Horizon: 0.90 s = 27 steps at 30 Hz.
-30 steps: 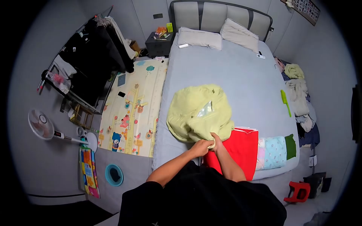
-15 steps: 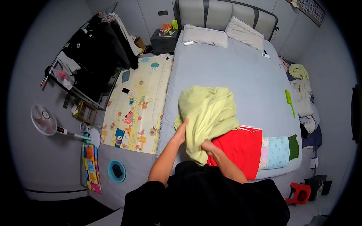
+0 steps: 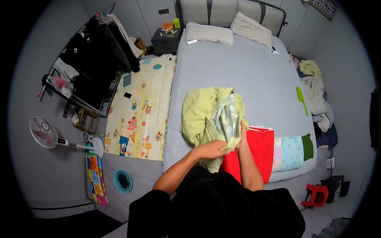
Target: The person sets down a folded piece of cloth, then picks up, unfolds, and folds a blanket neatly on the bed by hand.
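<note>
A bulky yellow-green cover (image 3: 196, 115) lies bunched on the near part of the bed, its opening showing a pale patterned fabric (image 3: 226, 115) inside. My left hand (image 3: 214, 149) is closed on the cover's edge at the near side of the opening. Just right of it, my right hand (image 3: 241, 137) is raised against the cover's right edge, its fingers partly hidden by the fabric. Beside my right forearm lies a folded red cloth (image 3: 260, 152). Farther right are a folded light-blue patterned cloth (image 3: 291, 152) and a dark green one (image 3: 307, 146).
Two pillows (image 3: 209, 33) rest by the headboard. A green brush (image 3: 301, 99) lies near the bed's right edge, with piled clothes (image 3: 315, 95) beyond. To the left are a play mat (image 3: 154, 99), a fan (image 3: 43, 131) and a blue basin (image 3: 122, 181). A red stool (image 3: 315, 195) stands lower right.
My hands have come together at the cover's near edge, the left moving right and the right moving up. The cover has turned, and its patterned inside now shows.
</note>
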Available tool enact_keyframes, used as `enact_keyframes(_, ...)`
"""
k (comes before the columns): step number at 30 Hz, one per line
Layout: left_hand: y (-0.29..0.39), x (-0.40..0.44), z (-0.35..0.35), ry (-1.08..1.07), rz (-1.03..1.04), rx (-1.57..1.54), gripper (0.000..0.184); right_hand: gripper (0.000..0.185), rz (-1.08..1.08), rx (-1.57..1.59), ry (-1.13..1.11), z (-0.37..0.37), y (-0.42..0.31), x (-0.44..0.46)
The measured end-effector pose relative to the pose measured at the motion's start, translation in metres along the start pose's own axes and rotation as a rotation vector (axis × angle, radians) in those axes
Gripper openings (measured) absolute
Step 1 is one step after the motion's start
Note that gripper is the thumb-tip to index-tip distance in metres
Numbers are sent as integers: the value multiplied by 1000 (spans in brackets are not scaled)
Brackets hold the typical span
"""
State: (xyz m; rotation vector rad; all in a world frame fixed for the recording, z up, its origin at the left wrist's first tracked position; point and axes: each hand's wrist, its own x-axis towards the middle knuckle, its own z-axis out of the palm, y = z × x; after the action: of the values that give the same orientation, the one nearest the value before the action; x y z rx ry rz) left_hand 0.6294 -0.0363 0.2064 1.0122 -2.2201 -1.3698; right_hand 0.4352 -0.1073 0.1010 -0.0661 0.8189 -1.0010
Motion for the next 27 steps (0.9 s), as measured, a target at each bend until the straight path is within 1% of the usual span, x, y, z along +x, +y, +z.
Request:
enact_keyframes(1, 8, -2, 2, -89, 3, 27, 34, 48, 31, -38, -57, 6, -9, 6)
enact_keyframes(3, 26, -10, 5, -128, 44, 55, 31, 41, 111, -230, 89, -36, -8, 57)
enact_keyframes(4, 35, -14, 2, -154, 22, 50, 30, 37, 153, -324, 161, -51, -5, 76)
enact_keyframes(6, 43, -20, -4, -206, -21, 36, 29, 35, 109, -317, 87, -45, 1, 71)
enact_keyframes(9, 2, -37, 17, 61, -65, -361, 28, 30, 45, -314, -28, -5, 11, 39)
enact_keyframes(10, 7, -43, 2, 4, -391, -432, 26, 29, 24, -309, -64, 15, 15, 21)
enact_keyframes(11, -2, -49, -3, 154, -407, -464, 26, 28, 0, -301, -99, 36, 19, 2)
enact_keyframes(12, -17, -51, -3, 301, -421, -495, 27, 23, 34, -266, -155, 83, 17, -48)
enact_keyframes(13, -41, -48, 4, 628, -276, -477, 26, 19, 68, -229, -207, 119, 19, -89)
enact_keyframes(14, -57, -45, 1, 837, -238, -148, 36, 18, 98, -259, -317, 117, 27, -87)
enact_keyframes(15, -80, -40, -2, 956, -227, -65, 50, 17, 125, -289, -426, 112, 34, -87)
enact_keyframes(16, -84, -37, -8, 1039, -303, 95, 59, 16, 136, -318, -441, 120, 41, -96)
enact_keyframes(17, -87, -36, -13, 1056, -357, 96, 59, 17, 212, -381, -534, 115, 45, -96)
enact_keyframes(19, -90, -29, -22, 1002, -191, 136, 47, 20, 216, -441, -508, 116, 50, -107)
enact_keyframes(20, -89, -26, -19, 846, -203, 0, 44, 24, 237, -425, -529, 103, 51, -101)
enact_keyframes(22, -56, -30, -17, 530, -228, -263, 38, 26, 148, -339, -438, 96, 41, -108)
enact_keyframes(23, -63, -27, -3, 496, -151, -248, 34, 27, 108, -295, -394, 91, 37, -111)
enact_keyframes(25, -65, -28, 11, 397, -247, -424, 34, 31, 173, -94, -292, 73, 25, -100)
enact_keyframes(26, -62, -30, 19, 389, -298, -454, 34, 32, 136, -28, -249, 64, 21, -96)
enact_keyframes(27, -62, -30, 27, 386, -287, -505, 35, 32, 97, 38, -204, 65, 13, -98)
